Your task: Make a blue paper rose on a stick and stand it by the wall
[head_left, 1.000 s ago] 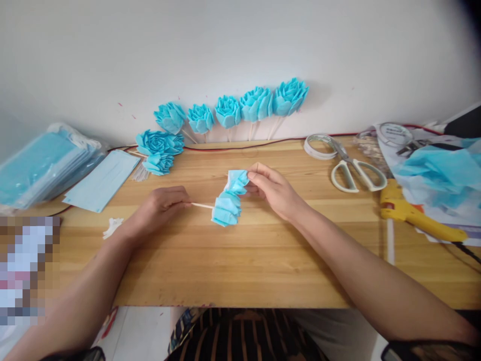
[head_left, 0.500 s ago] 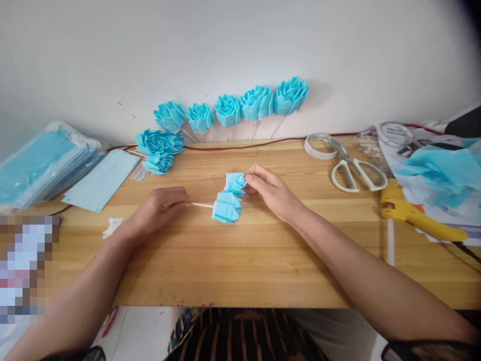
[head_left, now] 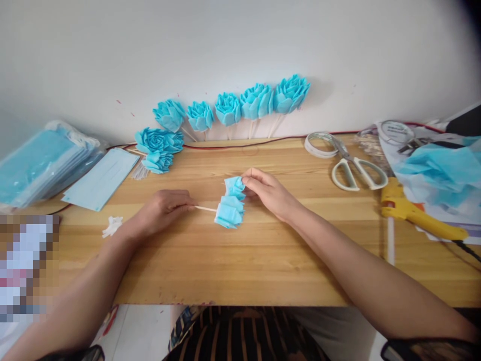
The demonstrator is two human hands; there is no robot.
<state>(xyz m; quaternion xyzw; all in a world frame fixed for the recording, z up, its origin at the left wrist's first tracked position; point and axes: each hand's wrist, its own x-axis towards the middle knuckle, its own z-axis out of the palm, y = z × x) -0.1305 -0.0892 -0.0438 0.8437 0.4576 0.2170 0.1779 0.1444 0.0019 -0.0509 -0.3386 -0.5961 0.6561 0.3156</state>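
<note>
Between the fingers of my left hand point(head_left: 169, 208) is a thin pale stick point(head_left: 205, 208), held nearly level over the table. At its right end sits a light blue fabric flower head point(head_left: 229, 212) with pointed petals. A loose end of the blue fabric strip point(head_left: 235, 186) runs up from the flower head, and my right hand point(head_left: 266, 190) pinches it by thumb and fingertips. Both hands are closed. The far side of the flower head is hidden from me.
Several finished blue flowers point(head_left: 228, 109) lean on the wall, and others lie at the back left. Left are bagged blue masks point(head_left: 41, 155), a flat mask piece point(head_left: 101, 178) and white scraps point(head_left: 111, 226). Right are a tape roll point(head_left: 319, 146), scissors point(head_left: 349, 163) and a yellow glue gun point(head_left: 417, 213).
The stick and flower head have shifted slightly right and toward me, with my left hand following. The flower head has turned a little. My right hand still pinches the strip's end.
</note>
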